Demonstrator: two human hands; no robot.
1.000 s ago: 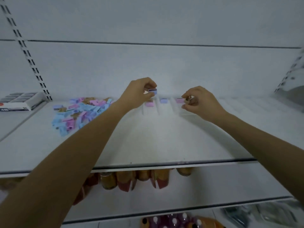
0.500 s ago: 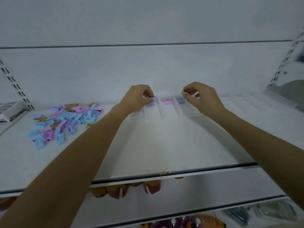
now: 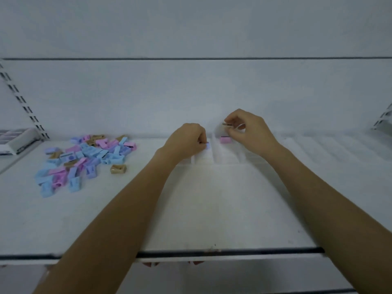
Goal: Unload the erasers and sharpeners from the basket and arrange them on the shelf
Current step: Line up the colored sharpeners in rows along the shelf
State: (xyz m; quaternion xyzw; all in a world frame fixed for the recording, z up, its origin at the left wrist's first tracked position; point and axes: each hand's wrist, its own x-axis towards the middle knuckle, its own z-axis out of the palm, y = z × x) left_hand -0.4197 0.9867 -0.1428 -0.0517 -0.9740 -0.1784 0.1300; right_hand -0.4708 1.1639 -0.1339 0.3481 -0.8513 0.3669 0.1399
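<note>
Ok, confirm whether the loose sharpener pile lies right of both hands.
No, the sharpener pile lies beyond the left hand, away from the right hand.

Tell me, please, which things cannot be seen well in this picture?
All in the head view.
Brown piece in the right hand: fingers cover most of it.
Purple piece pinched by the left hand: mostly behind the fingers.
Box at far left: cut by the frame edge, print blurred.
Basket: out of frame.
</note>
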